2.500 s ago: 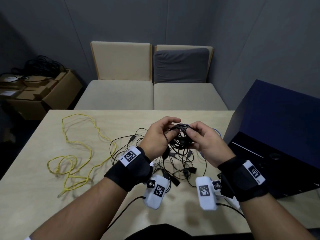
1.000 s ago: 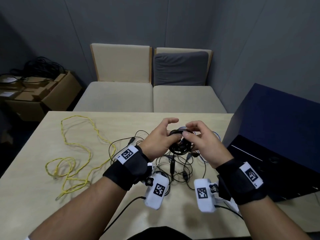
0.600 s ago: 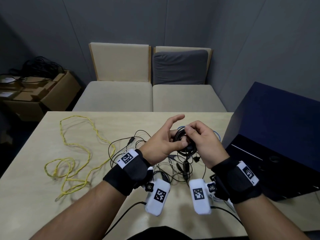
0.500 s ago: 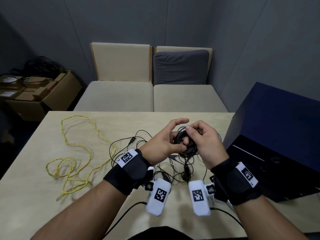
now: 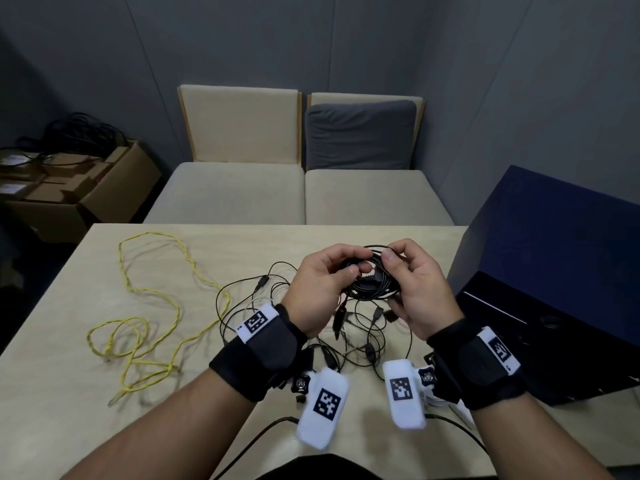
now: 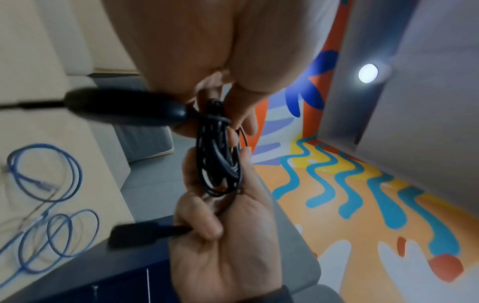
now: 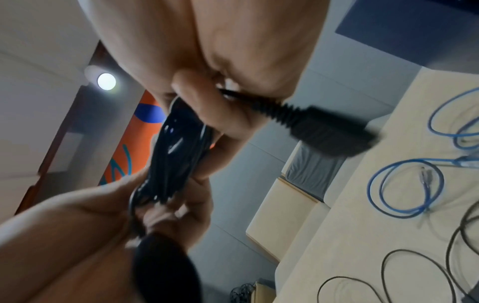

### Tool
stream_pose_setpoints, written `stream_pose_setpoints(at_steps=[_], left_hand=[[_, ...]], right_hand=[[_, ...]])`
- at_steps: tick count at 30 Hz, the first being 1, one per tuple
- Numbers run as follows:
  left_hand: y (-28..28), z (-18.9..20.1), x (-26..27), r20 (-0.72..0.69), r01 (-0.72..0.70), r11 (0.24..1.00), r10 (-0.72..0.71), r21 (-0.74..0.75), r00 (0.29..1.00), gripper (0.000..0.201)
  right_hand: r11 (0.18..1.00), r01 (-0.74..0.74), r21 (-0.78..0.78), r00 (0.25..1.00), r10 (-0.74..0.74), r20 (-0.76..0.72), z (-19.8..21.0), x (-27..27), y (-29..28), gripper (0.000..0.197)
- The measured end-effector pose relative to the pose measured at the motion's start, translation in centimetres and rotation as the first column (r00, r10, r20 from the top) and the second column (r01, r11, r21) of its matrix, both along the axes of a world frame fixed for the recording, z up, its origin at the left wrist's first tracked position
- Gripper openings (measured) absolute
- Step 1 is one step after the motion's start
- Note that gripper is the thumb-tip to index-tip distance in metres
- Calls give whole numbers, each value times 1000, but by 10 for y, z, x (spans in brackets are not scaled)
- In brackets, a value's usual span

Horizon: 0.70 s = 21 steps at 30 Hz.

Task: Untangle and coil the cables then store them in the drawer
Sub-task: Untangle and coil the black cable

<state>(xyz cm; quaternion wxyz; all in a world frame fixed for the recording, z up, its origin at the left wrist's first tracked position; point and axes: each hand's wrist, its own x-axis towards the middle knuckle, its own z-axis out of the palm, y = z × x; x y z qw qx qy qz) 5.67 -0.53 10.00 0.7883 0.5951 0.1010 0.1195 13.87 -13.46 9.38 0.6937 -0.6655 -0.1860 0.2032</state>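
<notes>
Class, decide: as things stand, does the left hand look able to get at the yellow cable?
Probably not: the left hand grips the black coil with the right hand, though nothing blocks the way to the yellow cable.

No readable text, cardboard-box labels point(image 5: 14, 159) seemingly too small

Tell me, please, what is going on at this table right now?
A person is coiling cables. The left hand and the right hand both grip a small black cable coil, held above the table. More black cables lie tangled under the hands. A yellow cable sprawls uncoiled to the left, and the wrist views show a blue cable on the table too. None of these is put away yet. A dark blue cabinet stands on the right.
</notes>
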Motion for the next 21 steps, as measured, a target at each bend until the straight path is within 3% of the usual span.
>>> stream_pose_setpoints(at_steps=[3, 9, 14, 15, 18, 21], left_hand=[[5, 5, -1, -15, 19, 997, -18, 78, 1000, 35], [19, 11, -6, -27, 76, 984, -72, 162, 997, 30], [24, 14, -4, -52, 70, 957, -57, 280, 997, 21], [25, 12, -3, -55, 77, 952, -64, 296, 996, 23], [23, 8, -2, -116, 149, 938, -118, 312, 986, 29], [15, 8, 0, -139, 212, 907, -173, 365, 975, 23]], right_hand=[[996, -95, 4, 994, 95, -60, 4, 4, -8, 12], [971, -190, -144, 981, 192, 1, 0, 19, -31, 30], [885, -294, -360, 934, 346, 87, 4, 19, -44, 9], [901, -269, -339, 939, 324, 114, 6, 18, -45, 15], [987, -138, -84, 979, 149, 140, 17, 19, -39, 17], [995, -93, 26, 983, 88, 164, 27, 17, -26, 19]])
